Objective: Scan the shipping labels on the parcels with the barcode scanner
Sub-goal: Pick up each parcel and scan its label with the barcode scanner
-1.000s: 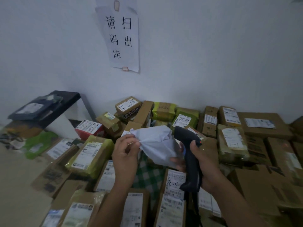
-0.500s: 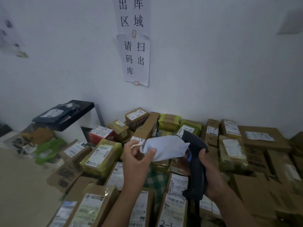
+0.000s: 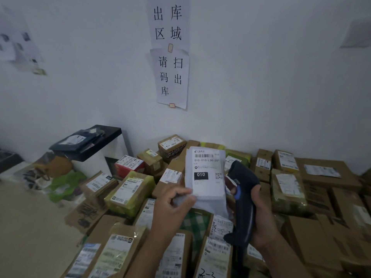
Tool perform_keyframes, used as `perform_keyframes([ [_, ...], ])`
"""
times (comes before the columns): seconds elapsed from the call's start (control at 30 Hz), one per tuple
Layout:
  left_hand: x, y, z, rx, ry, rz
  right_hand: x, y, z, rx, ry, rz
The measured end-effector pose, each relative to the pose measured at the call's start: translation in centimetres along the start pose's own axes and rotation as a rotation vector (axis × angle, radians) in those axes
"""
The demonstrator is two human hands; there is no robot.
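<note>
Boxes (image 3: pixel 329 173) crowd beneath the white parcel (image 3: pixel 208 195), pinched upright by the left hand (image 3: pixel 172 205) (label (image 3: pixel 206 169) facing the wearer); the right hand (image 3: pixel 265 217) grips the scanner (image 3: pixel 245 197) just right of it, nose edge-on.

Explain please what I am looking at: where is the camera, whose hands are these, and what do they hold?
There is no machine here: a person works with bare hands, and the one camera sits on the person's head, looking forward and down. The left hand pinches a white parcel by its lower corner, with its shipping label turned toward the camera. The right hand grips a dark barcode scanner just right of that parcel. Below lie many labelled cardboard boxes, piled against a white wall with paper signs.
</note>
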State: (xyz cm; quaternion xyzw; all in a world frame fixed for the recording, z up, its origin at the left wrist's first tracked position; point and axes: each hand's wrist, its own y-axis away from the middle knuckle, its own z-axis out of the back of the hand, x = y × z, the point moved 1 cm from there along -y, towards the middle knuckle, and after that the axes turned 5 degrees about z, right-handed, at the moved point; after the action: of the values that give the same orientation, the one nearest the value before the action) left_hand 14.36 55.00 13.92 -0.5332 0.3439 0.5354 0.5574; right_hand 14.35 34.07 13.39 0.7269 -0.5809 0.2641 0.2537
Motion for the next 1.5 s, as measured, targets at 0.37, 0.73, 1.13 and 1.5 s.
perform_keyframes([
  [0.37,0.0,-0.3,-2.4,0.054,0.282,0.367,0.2,0.1,-0.7,-0.149,0.111,0.071],
  [0.73,0.8,-1.0,-0.9,-0.119,0.29,0.335,2.0,-0.3,-1.1,-0.162,0.607,0.121],
  [1.13,3.6,-1.8,1.5,-0.226,0.039,0.261,4.0,0.6,-2.6,0.045,0.892,0.097],
  [1.5,4.4,-1.8,1.2,-0.194,0.009,0.263,3.7,0.5,-2.7,0.06,0.906,0.033],
])
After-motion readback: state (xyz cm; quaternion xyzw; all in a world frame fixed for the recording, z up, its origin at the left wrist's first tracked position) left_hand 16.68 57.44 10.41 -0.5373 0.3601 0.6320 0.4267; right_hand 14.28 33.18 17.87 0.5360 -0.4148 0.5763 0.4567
